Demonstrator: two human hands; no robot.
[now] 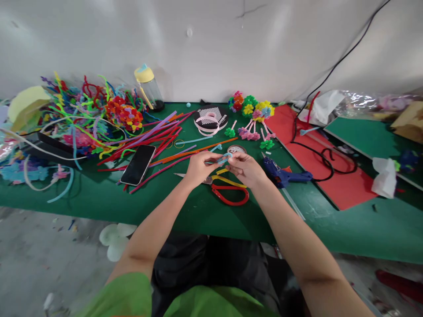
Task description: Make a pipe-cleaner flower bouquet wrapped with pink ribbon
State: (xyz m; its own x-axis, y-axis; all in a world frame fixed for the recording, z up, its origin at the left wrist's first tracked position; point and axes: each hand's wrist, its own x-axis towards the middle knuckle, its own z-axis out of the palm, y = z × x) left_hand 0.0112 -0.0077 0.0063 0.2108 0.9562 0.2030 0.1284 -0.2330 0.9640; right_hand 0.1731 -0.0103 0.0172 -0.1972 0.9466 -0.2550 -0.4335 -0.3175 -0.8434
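A light blue pipe cleaner [224, 160], bent into a small loop, is pinched between my two hands above the middle of the table. My left hand [202, 167] grips it from the left, fingers closed. On the other side my right hand [245, 168] pinches it with thumb and forefinger. Beneath them lie scissors with red handles [231, 201], partly hidden by my left hand, and a short yellow pipe cleaner [228, 179]. Just behind my fingers sits a round dish of small white beads [236, 149]. Another curled blue piece [217, 148] is beside my left fingertips.
A blue glue gun [286, 176] lies right of my hands, near a red board [330, 176] crossed by a black cable. Leftward are a phone [138, 165], loose pipe cleaners [161, 141] and a colourful pile [89, 114]. Behind stand a bottle [150, 88], ribbon spool [211, 119] and pipe-cleaner flowers [261, 110].
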